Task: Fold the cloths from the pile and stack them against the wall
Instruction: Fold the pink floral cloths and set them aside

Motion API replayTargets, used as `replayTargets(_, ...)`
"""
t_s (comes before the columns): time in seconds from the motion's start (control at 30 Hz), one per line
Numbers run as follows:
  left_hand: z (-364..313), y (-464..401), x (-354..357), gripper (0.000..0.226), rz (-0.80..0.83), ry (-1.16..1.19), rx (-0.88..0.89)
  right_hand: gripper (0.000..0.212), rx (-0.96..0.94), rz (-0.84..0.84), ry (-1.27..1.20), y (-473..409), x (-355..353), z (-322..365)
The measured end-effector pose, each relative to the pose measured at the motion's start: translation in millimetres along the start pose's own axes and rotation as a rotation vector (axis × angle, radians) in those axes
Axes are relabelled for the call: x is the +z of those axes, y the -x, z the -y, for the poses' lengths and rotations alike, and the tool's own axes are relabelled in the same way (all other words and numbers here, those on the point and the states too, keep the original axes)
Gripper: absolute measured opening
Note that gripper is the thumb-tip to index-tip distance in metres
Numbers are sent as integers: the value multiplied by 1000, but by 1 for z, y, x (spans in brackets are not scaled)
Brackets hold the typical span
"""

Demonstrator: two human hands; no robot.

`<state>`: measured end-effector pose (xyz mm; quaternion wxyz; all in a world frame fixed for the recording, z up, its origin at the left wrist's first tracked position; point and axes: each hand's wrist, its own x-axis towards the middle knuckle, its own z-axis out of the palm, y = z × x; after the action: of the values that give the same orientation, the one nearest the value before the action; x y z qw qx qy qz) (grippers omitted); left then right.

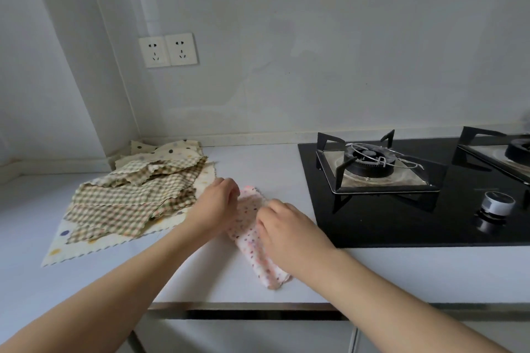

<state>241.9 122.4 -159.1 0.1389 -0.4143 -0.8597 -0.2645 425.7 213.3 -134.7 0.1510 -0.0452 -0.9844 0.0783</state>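
Hands, your left hand [218, 201] and right hand [282, 228], pinch the pink dotted cloth [252, 233] mid-fold beside the stove [401, 209]; next, fold it again.

right burner [516, 152] — cut by edge | pink cloth [246, 226] — partly under hands

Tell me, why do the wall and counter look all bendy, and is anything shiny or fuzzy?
Head view: the wide lens bows the counter edge and the wall corner; light is soft and even; the black hob shows faint glare; both hands on the pink dotted cloth look slightly blurred.
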Motion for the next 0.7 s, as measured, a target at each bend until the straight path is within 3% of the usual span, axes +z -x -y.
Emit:
replayTargets(0.1, 7, 18, 1, 21, 169, -58, 55, 41, 99, 154, 43, 2, 18, 2)
replayTargets(0.23, 16, 28, 2, 66, 291, -173, 94, 58, 115, 173, 135, 10, 26, -4)
replayTargets(0.37, 11, 32, -10, 75, 505, -182, 27, 80, 139, 282, 166, 19, 19, -10)
replayTargets(0.53, 5, 40, -24, 138, 675, -167, -24, 111, 195, 426, 117, 25, 6, -14)
replayTargets(0.63, -1, 39, -30, 136, 678, -235, 10, 119, 165, 509, 59, 31, -11, -16)
replayTargets(0.7, -3, 40, -35, 124, 568, -295, 83, 114, 115, 531, 30, 36, -24, -20)
